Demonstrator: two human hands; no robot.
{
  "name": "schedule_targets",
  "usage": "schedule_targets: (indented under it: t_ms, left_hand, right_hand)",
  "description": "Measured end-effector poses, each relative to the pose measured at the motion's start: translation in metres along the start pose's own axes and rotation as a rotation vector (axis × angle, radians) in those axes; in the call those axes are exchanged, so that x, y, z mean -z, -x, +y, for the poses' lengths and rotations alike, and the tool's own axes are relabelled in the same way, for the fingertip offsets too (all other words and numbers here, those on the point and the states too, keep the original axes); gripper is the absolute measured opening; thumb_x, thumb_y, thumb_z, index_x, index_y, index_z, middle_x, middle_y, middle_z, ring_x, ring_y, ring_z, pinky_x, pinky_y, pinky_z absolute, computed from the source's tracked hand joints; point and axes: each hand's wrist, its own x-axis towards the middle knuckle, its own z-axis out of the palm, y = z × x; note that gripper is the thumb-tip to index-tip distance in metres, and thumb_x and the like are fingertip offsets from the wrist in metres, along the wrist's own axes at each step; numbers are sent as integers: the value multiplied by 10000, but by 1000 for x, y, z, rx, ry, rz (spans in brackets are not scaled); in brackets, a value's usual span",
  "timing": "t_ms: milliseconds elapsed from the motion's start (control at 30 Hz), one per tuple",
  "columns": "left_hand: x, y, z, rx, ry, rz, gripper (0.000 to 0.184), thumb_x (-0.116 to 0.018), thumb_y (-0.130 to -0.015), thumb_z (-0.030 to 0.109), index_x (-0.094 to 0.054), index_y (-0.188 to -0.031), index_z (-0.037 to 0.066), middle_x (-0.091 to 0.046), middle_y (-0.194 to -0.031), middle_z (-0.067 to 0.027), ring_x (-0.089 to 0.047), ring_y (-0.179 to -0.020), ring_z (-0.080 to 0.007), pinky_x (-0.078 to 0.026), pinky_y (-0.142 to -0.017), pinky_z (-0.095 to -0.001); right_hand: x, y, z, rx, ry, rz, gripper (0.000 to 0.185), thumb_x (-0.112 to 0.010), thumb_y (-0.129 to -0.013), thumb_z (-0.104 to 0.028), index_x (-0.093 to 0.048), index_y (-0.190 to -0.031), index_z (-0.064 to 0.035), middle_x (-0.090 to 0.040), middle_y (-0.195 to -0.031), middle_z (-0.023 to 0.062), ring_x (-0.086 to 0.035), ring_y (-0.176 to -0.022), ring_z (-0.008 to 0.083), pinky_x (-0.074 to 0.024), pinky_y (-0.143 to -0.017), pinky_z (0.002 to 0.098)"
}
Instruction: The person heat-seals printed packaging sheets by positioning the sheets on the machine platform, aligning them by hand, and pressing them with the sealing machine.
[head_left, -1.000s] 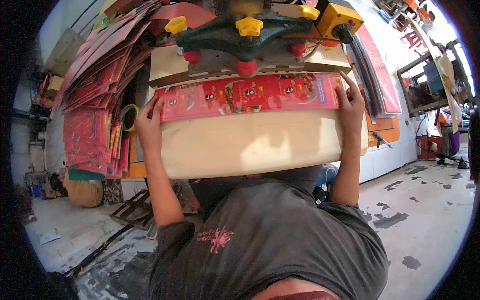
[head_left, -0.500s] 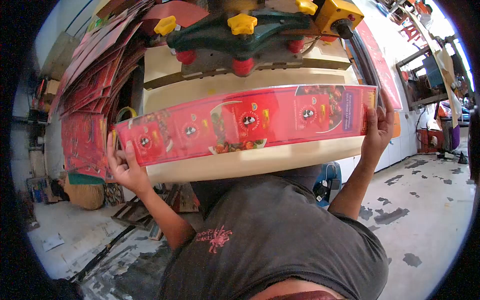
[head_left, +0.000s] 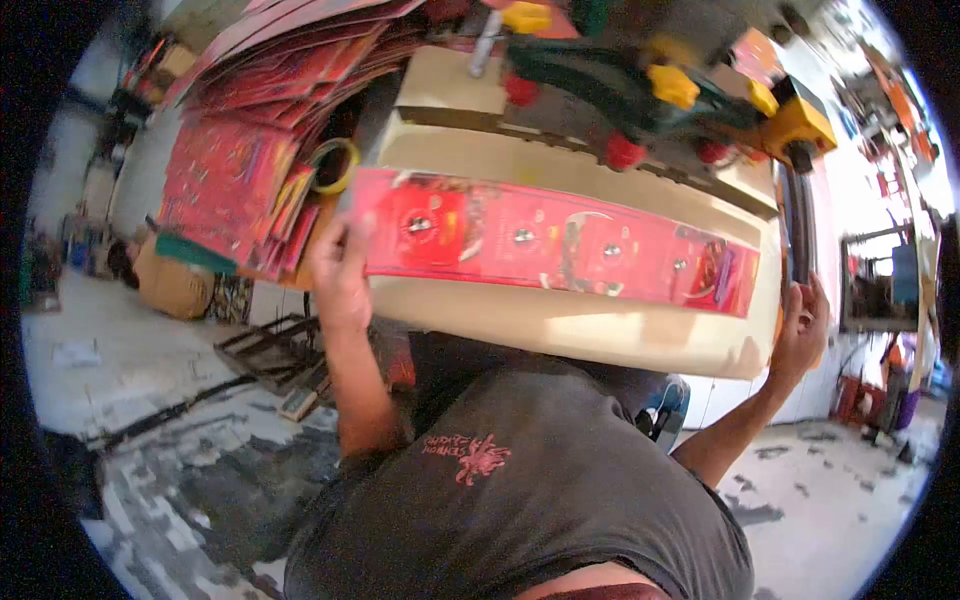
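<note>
A long red printed strip point(head_left: 545, 240) with food pictures and round logos slants over a cream work surface point(head_left: 560, 325), its right end lower. My left hand point(head_left: 343, 270), somewhat blurred, pinches the strip's left end. My right hand point(head_left: 800, 325) is at the right edge of the cream surface, apart from the strip, with its fingers raised and slightly parted. Behind the strip stands a dark green machine frame point(head_left: 590, 85) with yellow star knobs point(head_left: 673, 88) and red round parts point(head_left: 626, 151).
Stacked red printed sheets point(head_left: 225, 190) lie at the left, beside a yellow tape roll point(head_left: 337, 166). A yellow control box point(head_left: 795, 120) with a black knob is at the back right. A dark metal frame point(head_left: 275, 350) stands on the worn floor at lower left.
My right hand has let go of the strip's right end and moved down to the surface's edge. The strip's tilt has reversed, its right end dropping. The camera view has turned left.
</note>
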Motion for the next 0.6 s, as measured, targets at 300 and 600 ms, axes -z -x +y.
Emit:
schedule_targets:
  t_ms: [300,600]
  left_hand:
    - [-33,19,36,-139,-61,-65,187,-676,-994,131,-701,-1100,-21,-696,-936,6,-599,-819,-23,-474,-740,-195]
    - [-31,35,54,-195,-126,-138,274,-686,-998,174,-678,-1148,-56,-707,-970,-19,-615,-836,-39,-496,-732,-208]
  right_hand:
    - [-53,10,-222,741,-286,-423,295,-784,-815,-115,-722,-1100,-67,-668,-979,121,-661,-908,303,-538,-784,393]
    - [-118,-1,-366,1303,-454,-278,228,-780,-811,-172,-702,-981,-41,-602,-891,103,-613,-823,297,-522,-715,409]
